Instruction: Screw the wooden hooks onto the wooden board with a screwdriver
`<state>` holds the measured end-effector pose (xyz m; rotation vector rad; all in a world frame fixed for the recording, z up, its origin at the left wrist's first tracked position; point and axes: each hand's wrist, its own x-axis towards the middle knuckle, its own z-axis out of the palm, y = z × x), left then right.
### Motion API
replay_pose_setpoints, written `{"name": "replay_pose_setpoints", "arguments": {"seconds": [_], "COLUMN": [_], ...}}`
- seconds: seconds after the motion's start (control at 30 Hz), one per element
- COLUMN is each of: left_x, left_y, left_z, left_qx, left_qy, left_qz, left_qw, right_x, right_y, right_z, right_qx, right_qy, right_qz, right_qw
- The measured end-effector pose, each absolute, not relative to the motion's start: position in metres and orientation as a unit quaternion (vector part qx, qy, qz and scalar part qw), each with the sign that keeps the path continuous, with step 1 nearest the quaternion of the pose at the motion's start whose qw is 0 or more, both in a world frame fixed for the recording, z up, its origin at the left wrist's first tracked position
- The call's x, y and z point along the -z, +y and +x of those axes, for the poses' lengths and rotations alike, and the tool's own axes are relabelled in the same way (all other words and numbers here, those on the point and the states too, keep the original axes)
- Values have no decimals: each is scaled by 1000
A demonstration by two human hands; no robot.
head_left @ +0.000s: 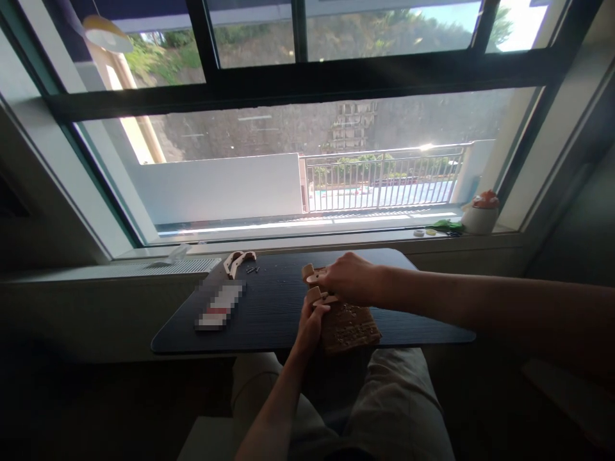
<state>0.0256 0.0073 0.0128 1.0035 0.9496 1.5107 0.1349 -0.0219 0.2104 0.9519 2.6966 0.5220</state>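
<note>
A brown wooden model (346,328) with carved openings lies at the near edge of the dark table (269,307). My left hand (312,320) is closed on the model's left side. Above it, my right hand (346,276) has its fingers curled around small pale wooden pieces (311,282) at the model's upper end. Exactly which piece the right fingers pinch is hard to make out in the backlight.
Loose curved wooden parts (239,259) and small screws (253,269) lie at the table's far left. A blurred flat packet (220,306) lies on the left. On the windowsill stand a white pot (480,214) and a green item (446,225). My knees are under the table.
</note>
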Motion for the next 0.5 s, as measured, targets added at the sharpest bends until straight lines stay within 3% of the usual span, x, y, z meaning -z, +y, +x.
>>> {"name": "replay_pose_setpoints", "arguments": {"seconds": [0.17, 0.37, 0.5], "left_x": [-12, -10, -10], "left_y": [5, 7, 8], "left_z": [24, 24, 25], "left_qx": [-634, -628, -631], "left_qy": [410, 409, 397], "left_qz": [416, 416, 422], "left_qw": [507, 515, 516], "right_x": [-198, -192, -203], "right_y": [-22, -12, -13], "right_z": [136, 134, 132], "right_qx": [-205, -140, -138], "right_qy": [956, 899, 891], "right_qz": [193, 409, 423], "right_qw": [83, 76, 88]}}
